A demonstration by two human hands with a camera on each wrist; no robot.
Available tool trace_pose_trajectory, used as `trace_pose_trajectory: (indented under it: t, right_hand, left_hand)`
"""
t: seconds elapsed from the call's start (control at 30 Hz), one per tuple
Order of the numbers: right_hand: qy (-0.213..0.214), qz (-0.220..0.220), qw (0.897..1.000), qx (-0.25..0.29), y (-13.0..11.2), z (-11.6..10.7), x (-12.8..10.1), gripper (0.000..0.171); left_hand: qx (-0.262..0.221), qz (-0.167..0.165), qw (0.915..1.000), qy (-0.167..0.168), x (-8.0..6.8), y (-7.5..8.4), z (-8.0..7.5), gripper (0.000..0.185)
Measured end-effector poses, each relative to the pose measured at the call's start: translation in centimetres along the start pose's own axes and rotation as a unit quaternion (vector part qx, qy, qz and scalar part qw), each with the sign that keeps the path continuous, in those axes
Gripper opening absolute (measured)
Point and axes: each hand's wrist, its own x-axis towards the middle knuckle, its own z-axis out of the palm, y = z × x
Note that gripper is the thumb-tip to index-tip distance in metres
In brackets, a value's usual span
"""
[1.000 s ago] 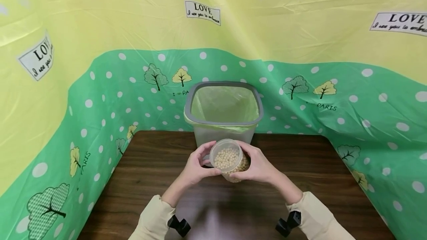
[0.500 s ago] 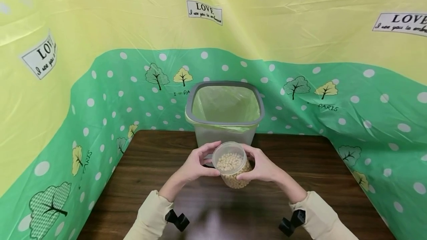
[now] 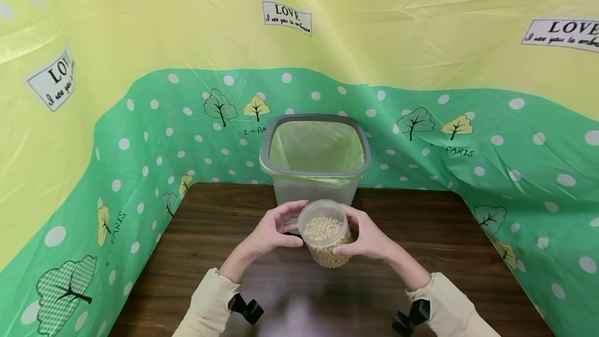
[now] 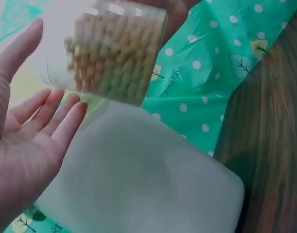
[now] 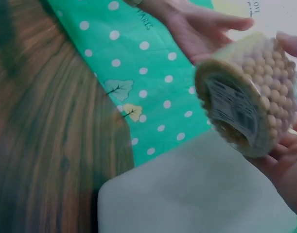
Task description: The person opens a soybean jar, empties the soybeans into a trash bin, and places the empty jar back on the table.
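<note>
Two-tone yellow and green sheet (image 3: 140, 40) walls the far side and both flanks. Brown desk (image 3: 210, 254) below it. Clear bin (image 3: 314, 170) with grey rim sits at the far centre of the desk. Clear jar (image 3: 326, 233) of small beige beads is held just near of the bin, tilted, above the desk. Right hand (image 3: 369, 235) grip: fingers curled on the jar. Left hand (image 3: 271, 230) grip: fingers straight and apart, just beside the jar.
</note>
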Motion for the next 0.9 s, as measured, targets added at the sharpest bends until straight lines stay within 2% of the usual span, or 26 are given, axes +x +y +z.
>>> trace_pose_trajectory:
  t: [0.07, 0.13, 0.23, 0.3, 0.4, 0.47, 0.6, 0.7, 0.8, 0.9]
  right_hand:
    - [-0.034, -0.004, 0.999, 0.018, -0.2, 0.0, 0.0, 0.067]
    - [-0.041, -0.007, 0.999, 0.003, -0.8, 0.1, 0.1, 0.068]
    - [0.004, -0.004, 0.998, -0.057, -2.5, 0.5, 0.3, 0.072]
    - [0.043, -0.001, 0.993, -0.108, -3.4, 0.8, 0.4, 0.077]
    - [0.071, 0.008, 0.988, -0.139, -4.1, 1.0, 0.6, 0.08]
    - [0.062, 0.011, 0.99, -0.13, -3.8, 0.9, 0.5, 0.079]
    - [0.015, 0.016, 0.996, -0.087, -1.9, 0.7, 0.1, 0.078]
    - [0.001, 0.009, 0.997, -0.073, -1.2, 0.7, 0.0, 0.077]
    - [0.021, 0.002, 0.997, -0.076, -2.0, 1.0, 0.1, 0.077]
    - [0.059, -0.005, 0.993, -0.107, -2.7, 1.4, 0.2, 0.077]
  left_hand:
    - [-0.002, -0.006, 0.9997, -0.022, 0.0, 0.0, -0.1, 0.089]
    - [0.007, -0.012, 0.9996, -0.023, 0.1, 0.0, 0.0, 0.09]
    - [0.023, 0.001, 0.9995, 0.022, 0.0, -0.2, 0.5, 0.089]
    - [0.041, 0.006, 0.9976, 0.056, 0.1, -0.3, 0.8, 0.088]
    - [0.054, 0.009, 0.9958, 0.074, 0.1, -0.2, 1.0, 0.087]
    - [0.061, 0.005, 0.9961, 0.063, 0.1, -0.1, 0.8, 0.088]
    - [0.08, 0.004, 0.9967, 0.014, 0.2, 0.1, 0.3, 0.09]
    - [0.094, 0.01, 0.9955, 0.004, 0.3, 0.0, 0.3, 0.086]
    - [0.105, 0.018, 0.9936, 0.035, 0.4, -0.2, 0.6, 0.083]
    - [0.116, 0.026, 0.9897, 0.079, 0.4, -0.3, 1.0, 0.084]
